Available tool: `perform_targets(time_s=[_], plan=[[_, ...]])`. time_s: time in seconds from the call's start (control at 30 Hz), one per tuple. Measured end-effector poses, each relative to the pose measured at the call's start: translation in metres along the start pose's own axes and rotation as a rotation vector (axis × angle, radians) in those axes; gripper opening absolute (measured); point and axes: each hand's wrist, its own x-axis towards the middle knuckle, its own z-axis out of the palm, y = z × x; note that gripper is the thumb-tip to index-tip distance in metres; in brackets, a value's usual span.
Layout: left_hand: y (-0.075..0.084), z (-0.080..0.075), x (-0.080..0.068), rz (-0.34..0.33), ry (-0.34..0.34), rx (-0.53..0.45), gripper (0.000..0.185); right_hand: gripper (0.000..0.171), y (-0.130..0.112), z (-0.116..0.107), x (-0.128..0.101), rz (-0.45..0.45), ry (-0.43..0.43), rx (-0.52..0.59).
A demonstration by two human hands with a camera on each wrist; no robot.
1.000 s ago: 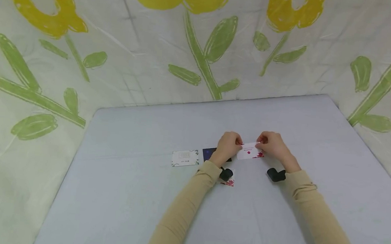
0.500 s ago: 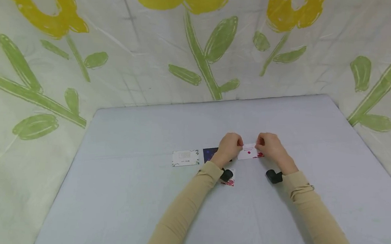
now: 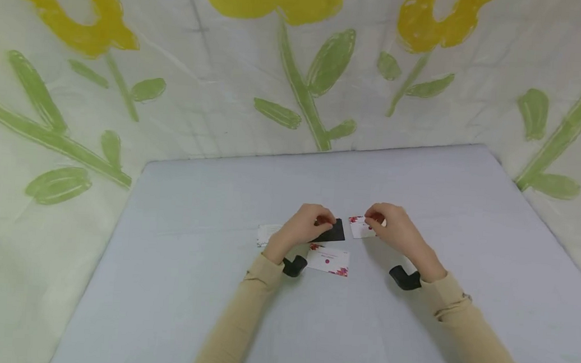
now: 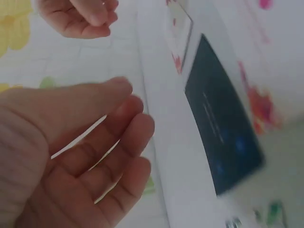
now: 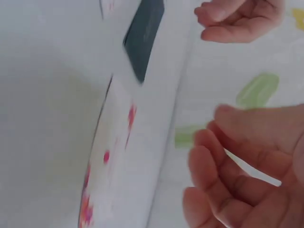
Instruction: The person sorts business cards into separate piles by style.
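Note:
My left hand (image 3: 301, 227) is over the dark blue card (image 3: 336, 233), its fingers loosely bent with nothing between them. In the left wrist view that hand is apart from the dark card (image 4: 223, 123). My right hand (image 3: 392, 227) hovers by a white card with red flowers (image 3: 359, 229), covering its right end in the head view. Thumb and fingers come near each other there but hold nothing, and the white card (image 5: 111, 156) lies flat below in the right wrist view. A second red-flowered card (image 3: 327, 260) lies nearer the person.
A white card with a leafy border (image 3: 265, 233) lies at the left of the group, partly hidden by the left hand. All cards rest on a pale cloth-covered table (image 3: 187, 287). A flower-painted sheet (image 3: 215, 103) hangs behind the table's far edge.
Both hands have let go of the right-hand flowered card, which now lies on the table. The left hand has moved left, uncovering the nearer flowered card.

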Motion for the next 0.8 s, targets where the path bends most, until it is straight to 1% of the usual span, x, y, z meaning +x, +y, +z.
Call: perform_targets(time_s=[0.07,0.13,0.2,0.3,0.43,0.53,0.67,0.8], plan=[[-0.002,-0.003,-0.013,0.007,-0.043,-0.006,0.014,0.012,-0.009,0.007,-0.004,-0.009,-0.075,0.003],[-0.004,-0.004,-0.024,0.018,-0.071,0.003,0.014,0.015,-0.015,0.015,-0.007,-0.016,-0.139,-0.007],[-0.004,-0.002,-0.032,0.019,-0.091,0.025,0.015,0.021,-0.021,0.024,-0.01,-0.01,-0.188,-0.014],[-0.003,0.002,-0.039,0.024,-0.111,0.086,0.02,0.032,-0.029,0.035,-0.014,0.018,-0.25,-0.028],[-0.001,0.011,-0.042,0.021,-0.121,0.183,0.027,0.042,-0.031,0.045,-0.016,0.063,-0.3,-0.077],[-0.001,0.015,-0.044,0.012,-0.124,0.224,0.03,0.041,-0.031,0.051,-0.017,0.056,-0.317,-0.117],[-0.001,0.017,-0.047,-0.016,-0.133,0.227,0.031,0.039,-0.03,0.054,-0.017,0.045,-0.326,-0.119],[-0.001,0.017,-0.049,-0.029,-0.132,0.23,0.032,0.039,-0.03,0.055,-0.016,0.056,-0.344,-0.1]])
